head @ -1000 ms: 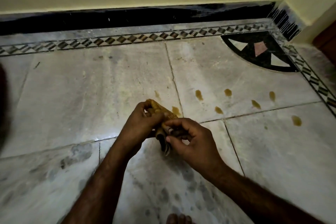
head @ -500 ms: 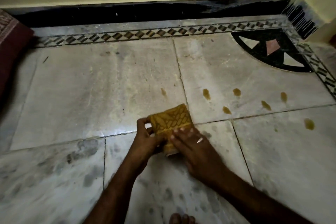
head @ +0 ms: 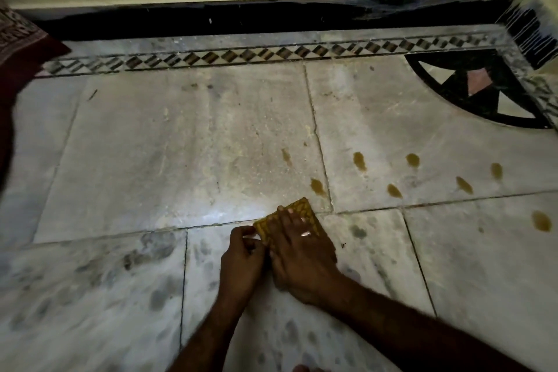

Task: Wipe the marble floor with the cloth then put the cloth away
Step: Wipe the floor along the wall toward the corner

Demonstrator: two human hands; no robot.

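Note:
A folded yellow patterned cloth lies flat on the marble floor, near a tile joint. My right hand presses down on it with straight fingers; a ring shows on one finger. My left hand sits just left of it, with fingers curled, pinching the cloth's left edge. Most of the cloth is hidden under my right hand. Several yellowish-brown spots dot the tiles to the right of and beyond the cloth.
A black skirting and yellow wall close off the far side, with a diamond-pattern inlay strip in front. A dark corner inlay lies at far right. Dark red fabric sits at far left. Toes show at the bottom edge.
The cloth was held up between both hands; it has come down flat onto the floor, and my right hand has slid further over it and now covers most of it.

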